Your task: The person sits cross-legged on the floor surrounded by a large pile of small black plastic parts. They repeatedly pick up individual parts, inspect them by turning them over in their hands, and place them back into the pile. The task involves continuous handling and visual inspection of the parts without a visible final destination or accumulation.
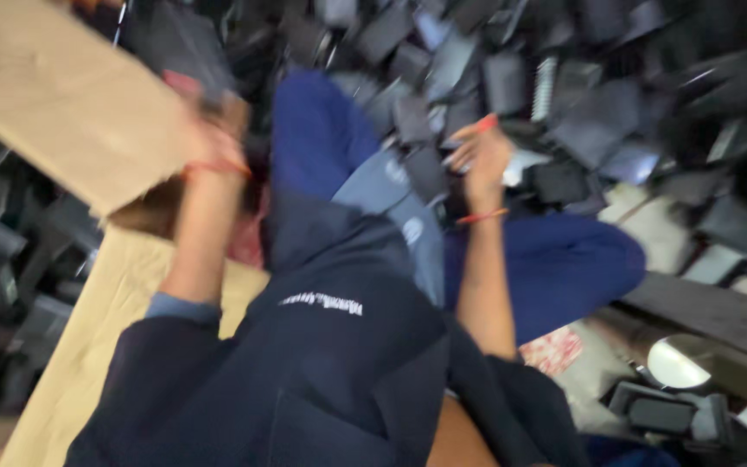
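The view is blurred by motion. My left hand (216,131) is raised at the upper left, with a red thread round its wrist. It seems to grip a dark flat part (185,45) beside the edge of a cardboard sheet (62,95). My right hand (482,157) is at the centre above my blue-trousered knee (564,259), also with a red wrist thread. It is closed on a thin red-handled tool (477,127). A grey flat part (391,186) lies on my lap between the two hands.
Heaps of dark grey rectangular parts (581,104) fill the floor across the top and down the left side. A second piece of cardboard (105,329) lies under my left side. A round shiny disc (676,363) and a dark casing (663,413) sit at the lower right.
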`<move>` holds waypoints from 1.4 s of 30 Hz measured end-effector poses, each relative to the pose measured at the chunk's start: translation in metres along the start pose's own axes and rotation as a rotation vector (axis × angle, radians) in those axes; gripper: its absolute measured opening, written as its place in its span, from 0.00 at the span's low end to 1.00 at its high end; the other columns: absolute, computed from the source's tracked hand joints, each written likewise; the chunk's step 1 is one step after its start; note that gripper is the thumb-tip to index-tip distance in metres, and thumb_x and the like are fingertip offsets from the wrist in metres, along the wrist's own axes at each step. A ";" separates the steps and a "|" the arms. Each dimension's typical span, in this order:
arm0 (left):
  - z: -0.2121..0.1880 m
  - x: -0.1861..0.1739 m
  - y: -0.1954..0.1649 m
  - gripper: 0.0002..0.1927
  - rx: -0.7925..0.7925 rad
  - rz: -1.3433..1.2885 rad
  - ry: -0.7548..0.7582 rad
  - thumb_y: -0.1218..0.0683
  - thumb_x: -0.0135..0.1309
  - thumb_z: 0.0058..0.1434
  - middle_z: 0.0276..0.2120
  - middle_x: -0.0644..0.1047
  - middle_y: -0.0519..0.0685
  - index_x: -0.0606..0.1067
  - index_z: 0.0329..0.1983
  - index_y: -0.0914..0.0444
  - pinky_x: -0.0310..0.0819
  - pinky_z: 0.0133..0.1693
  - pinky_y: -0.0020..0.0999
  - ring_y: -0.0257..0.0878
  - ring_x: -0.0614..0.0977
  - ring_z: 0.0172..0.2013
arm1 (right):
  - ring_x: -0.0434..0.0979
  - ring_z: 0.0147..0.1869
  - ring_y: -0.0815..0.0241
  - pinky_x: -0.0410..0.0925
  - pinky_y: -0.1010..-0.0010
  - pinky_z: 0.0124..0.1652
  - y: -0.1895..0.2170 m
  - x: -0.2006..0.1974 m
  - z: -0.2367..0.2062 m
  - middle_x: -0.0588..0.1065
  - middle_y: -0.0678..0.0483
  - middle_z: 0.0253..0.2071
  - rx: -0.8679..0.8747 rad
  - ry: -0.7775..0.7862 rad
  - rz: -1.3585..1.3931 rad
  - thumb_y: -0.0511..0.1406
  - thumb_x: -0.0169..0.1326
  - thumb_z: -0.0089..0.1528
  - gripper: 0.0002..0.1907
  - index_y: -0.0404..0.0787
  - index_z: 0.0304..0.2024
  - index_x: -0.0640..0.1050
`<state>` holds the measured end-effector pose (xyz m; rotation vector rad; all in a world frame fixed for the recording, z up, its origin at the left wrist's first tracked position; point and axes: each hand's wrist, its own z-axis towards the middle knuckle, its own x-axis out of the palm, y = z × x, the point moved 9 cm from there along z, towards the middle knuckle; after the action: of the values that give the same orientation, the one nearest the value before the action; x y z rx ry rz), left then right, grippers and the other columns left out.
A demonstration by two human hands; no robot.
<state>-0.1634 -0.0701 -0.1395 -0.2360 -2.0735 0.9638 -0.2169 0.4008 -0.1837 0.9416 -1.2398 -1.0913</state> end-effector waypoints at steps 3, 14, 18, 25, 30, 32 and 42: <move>-0.008 -0.020 -0.166 0.24 0.419 0.007 0.017 0.45 0.48 0.63 0.52 0.75 0.54 0.68 0.60 0.60 0.75 0.51 0.49 0.51 0.78 0.49 | 0.75 0.27 0.65 0.63 0.77 0.27 -0.032 -0.041 0.000 0.74 0.53 0.23 0.185 -0.243 0.248 0.47 0.45 0.74 0.23 0.36 0.38 0.79; 0.012 0.092 0.079 0.14 0.478 0.898 0.477 0.55 0.48 0.75 0.43 0.86 0.54 0.73 0.59 0.64 0.80 0.34 0.32 0.43 0.89 0.38 | 0.74 0.27 0.69 0.63 0.80 0.28 -0.039 -0.008 0.011 0.74 0.56 0.24 0.118 -0.122 0.010 0.42 0.49 0.74 0.16 0.37 0.41 0.78; -0.037 0.175 0.223 0.39 0.679 1.489 0.855 0.46 0.66 0.59 0.66 0.67 0.61 0.65 0.69 0.64 0.64 0.65 0.46 0.58 0.68 0.65 | 0.73 0.25 0.71 0.64 0.80 0.28 -0.033 0.005 0.009 0.75 0.55 0.24 0.076 -0.064 -0.104 0.42 0.49 0.74 0.16 0.37 0.40 0.78; -0.047 0.165 0.278 0.40 0.637 1.962 0.771 0.36 0.70 0.46 0.75 0.52 0.56 0.73 0.61 0.51 0.50 0.67 0.66 0.58 0.53 0.73 | 0.80 0.41 0.60 0.73 0.69 0.42 0.009 0.034 0.014 0.80 0.52 0.38 -0.043 -0.077 -0.565 0.38 0.57 0.66 0.11 0.37 0.46 0.79; -0.049 0.158 0.277 0.36 0.743 2.132 0.803 0.44 0.68 0.47 0.73 0.56 0.56 0.73 0.62 0.49 0.57 0.63 0.62 0.56 0.59 0.70 | 0.77 0.53 0.49 0.72 0.62 0.49 0.027 0.060 0.011 0.76 0.44 0.51 -0.154 0.009 -0.759 0.38 0.61 0.63 0.21 0.38 0.57 0.75; -0.054 0.164 0.268 0.29 0.794 1.992 0.792 0.49 0.64 0.52 0.70 0.65 0.53 0.76 0.60 0.49 0.67 0.58 0.57 0.55 0.68 0.66 | 0.75 0.56 0.48 0.72 0.61 0.51 0.034 0.063 0.007 0.74 0.44 0.54 -0.228 0.008 -0.781 0.39 0.61 0.63 0.25 0.38 0.60 0.73; -0.085 0.218 0.232 0.11 0.230 0.972 1.057 0.51 0.60 0.68 0.36 0.83 0.52 0.81 0.46 0.62 0.77 0.39 0.33 0.38 0.83 0.36 | 0.75 0.50 0.58 0.72 0.67 0.42 -0.023 -0.002 0.018 0.73 0.49 0.49 0.233 -0.157 0.537 0.43 0.49 0.78 0.15 0.38 0.54 0.68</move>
<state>-0.2787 0.2387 -0.1404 -1.3705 -0.7963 1.2079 -0.2378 0.3979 -0.2045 0.6400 -1.6558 -0.6104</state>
